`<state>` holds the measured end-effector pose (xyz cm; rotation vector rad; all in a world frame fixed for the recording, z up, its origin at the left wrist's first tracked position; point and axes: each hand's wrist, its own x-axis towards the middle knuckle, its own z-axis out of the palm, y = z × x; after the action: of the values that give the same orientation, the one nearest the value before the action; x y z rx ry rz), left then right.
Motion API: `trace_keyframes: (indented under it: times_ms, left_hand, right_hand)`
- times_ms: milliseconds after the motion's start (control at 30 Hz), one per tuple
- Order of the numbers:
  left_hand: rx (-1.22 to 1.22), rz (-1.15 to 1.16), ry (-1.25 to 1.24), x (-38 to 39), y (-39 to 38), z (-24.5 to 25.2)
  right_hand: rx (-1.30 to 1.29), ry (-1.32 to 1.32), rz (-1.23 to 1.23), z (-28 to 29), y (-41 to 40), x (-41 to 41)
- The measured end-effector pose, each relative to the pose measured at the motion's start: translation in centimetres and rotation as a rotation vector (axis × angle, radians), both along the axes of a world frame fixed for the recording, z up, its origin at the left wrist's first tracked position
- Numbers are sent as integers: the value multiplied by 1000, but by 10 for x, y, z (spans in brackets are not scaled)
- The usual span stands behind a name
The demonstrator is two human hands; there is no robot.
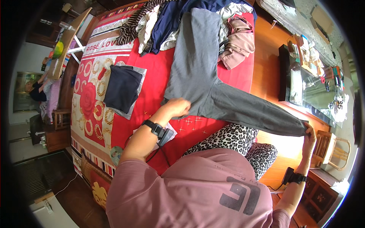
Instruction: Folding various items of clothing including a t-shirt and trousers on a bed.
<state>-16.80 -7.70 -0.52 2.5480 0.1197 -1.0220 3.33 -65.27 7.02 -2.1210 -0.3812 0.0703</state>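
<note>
A grey long-sleeved garment (196,65) lies spread over the red bed sheet (154,77), one sleeve pulled out to the right past the bed's edge. My right hand (310,133) grips the cuff end of that sleeve between thumb and fingers. My left hand (179,107) rests on or just above the garment's near left part, its fingers curled; whether it pinches cloth I cannot tell. Left of it lies a folded dark navy garment (123,88) on top of a folded grey one (142,74). Leopard-print trousers (236,138) cover my legs beneath the sleeve.
Unfolded clothes, among them a navy garment (165,27) and a pinkish-brown garment (238,42), are heaped at the bed's far end. A glass-topped table (310,88) and a wooden chair (325,146) stand to the right. Another person (40,89) is at the far left, beyond a wooden board (70,40).
</note>
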Motion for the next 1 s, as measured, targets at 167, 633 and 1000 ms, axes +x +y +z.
trace_keyframes:
  times_ms: [167,633,1000]
  left_hand:
    - [131,46,-1034,53,-47,-33]
    - [316,507,-908,-6,-22,-54]
    - [24,1053,-525,-56,78,-98]
  right_hand:
    - [-10,-29,-6,17,10,-11]
    - [53,-85,100,64,31,-25]
    - [-152,-150,247,116,98,-41]
